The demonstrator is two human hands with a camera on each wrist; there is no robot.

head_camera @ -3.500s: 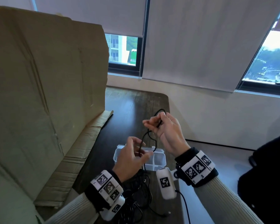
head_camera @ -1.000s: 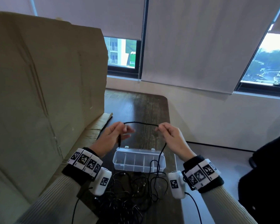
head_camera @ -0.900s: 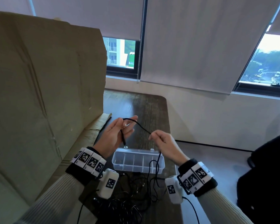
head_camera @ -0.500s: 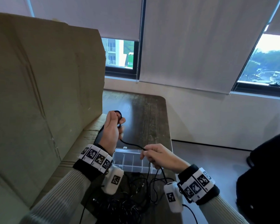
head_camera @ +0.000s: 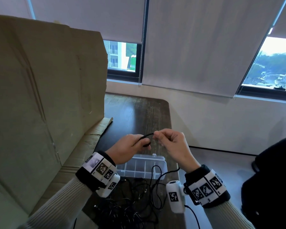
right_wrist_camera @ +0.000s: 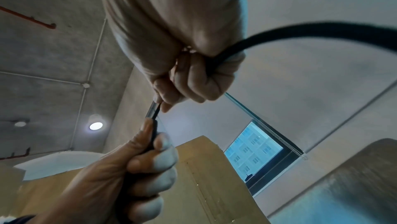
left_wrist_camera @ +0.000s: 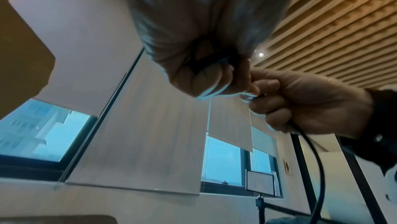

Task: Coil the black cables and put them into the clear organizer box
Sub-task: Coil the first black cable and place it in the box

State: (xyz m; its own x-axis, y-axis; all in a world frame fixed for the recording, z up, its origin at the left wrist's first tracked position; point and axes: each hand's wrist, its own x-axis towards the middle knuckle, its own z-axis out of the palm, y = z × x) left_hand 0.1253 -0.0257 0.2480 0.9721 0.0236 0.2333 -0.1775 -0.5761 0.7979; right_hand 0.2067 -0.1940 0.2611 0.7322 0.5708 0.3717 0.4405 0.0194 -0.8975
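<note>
My left hand (head_camera: 139, 142) grips a small coil of the black cable (head_camera: 146, 135) above the clear organizer box (head_camera: 158, 160). My right hand (head_camera: 158, 136) pinches the same cable right beside it, fingers curled. From the right hand the cable trails down to the table. In the left wrist view the left hand (left_wrist_camera: 206, 74) is curled round the loops, and the right hand (left_wrist_camera: 300, 101) holds the strand (left_wrist_camera: 318, 159). The right wrist view shows the right hand (right_wrist_camera: 184, 78) fisted on the cable (right_wrist_camera: 300, 32), with the left hand (right_wrist_camera: 133, 164) below it.
A tangled pile of black cables (head_camera: 122, 210) lies on the dark table (head_camera: 135, 113) in front of the box. A tall cardboard sheet (head_camera: 40, 96) stands along the left side. The table's right edge runs close to the box, with floor beyond.
My right hand has risen from beside the box to meet the left hand. The left hand has come down and toward me. The stretch of cable between them is now very short.
</note>
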